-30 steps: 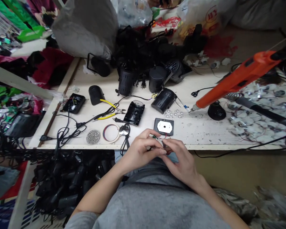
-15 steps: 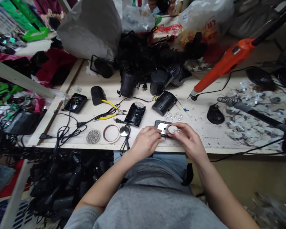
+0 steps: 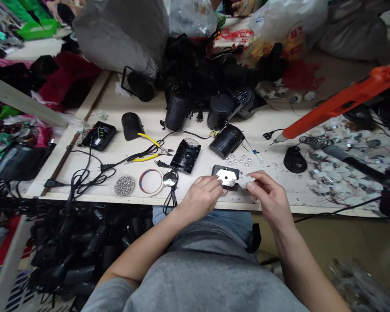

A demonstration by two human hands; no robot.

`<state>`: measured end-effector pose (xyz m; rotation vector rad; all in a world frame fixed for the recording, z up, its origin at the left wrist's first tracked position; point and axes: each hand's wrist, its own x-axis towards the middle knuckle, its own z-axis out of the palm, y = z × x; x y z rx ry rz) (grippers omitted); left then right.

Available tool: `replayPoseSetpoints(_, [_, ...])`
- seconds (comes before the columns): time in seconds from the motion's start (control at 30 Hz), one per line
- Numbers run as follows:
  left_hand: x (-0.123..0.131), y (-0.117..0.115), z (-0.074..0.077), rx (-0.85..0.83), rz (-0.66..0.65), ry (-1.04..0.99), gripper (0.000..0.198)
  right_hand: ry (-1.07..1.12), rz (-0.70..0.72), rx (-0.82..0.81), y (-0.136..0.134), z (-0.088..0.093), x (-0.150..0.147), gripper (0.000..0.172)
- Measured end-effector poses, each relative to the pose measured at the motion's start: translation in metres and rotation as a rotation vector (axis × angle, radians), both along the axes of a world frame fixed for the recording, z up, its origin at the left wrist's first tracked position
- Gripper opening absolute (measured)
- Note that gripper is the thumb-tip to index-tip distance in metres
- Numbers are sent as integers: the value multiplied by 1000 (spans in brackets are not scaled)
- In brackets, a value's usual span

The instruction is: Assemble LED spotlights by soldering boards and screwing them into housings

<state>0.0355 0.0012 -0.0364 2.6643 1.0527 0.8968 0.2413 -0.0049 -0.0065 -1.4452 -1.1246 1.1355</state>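
A small black rectangular housing with a white plate (image 3: 226,174) lies near the front edge of the pale workbench (image 3: 273,190). My left hand (image 3: 203,195) rests at its left side, fingers curled and pinched on its lower edge where thin red wires show. My right hand (image 3: 269,195) is just right of it, fingers pinched on a small white round part (image 3: 244,180) with wires. Several tiny silver lenses (image 3: 238,160) lie just behind the housing.
Yellow-handled pliers (image 3: 151,149), a black open housing (image 3: 185,156), a tape ring (image 3: 151,181), a dish of small screws (image 3: 124,185) and black cords sit to the left. Black lamp bodies (image 3: 221,113) pile up behind. An orange glue gun (image 3: 339,102) points in from the right, over white parts (image 3: 334,173).
Both hands rose from my lap to the black housing on the bench. The right hand then drew the white round part a little to the right of the housing.
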Motion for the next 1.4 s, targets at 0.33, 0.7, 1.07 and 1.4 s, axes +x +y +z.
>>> replayPoseSetpoints(0.33, [-7,0,-5,-154,-14,-36,20,-130,-25,10,-36,-5,-13,29])
replayPoseSetpoints(0.7, [-12,3,-9,-212,-89,-120,18,-163,184,175,-53,-32,-38,15])
replayPoseSetpoints(1.07, [-7,-1,-10,-143,-29,-53,18,-591,-94,260,-16,-7,-4,26])
replayPoseSetpoints(1.4, [-9,-1,-11,-196,-41,-32,21,-818,397,439,13,3,-9,20])
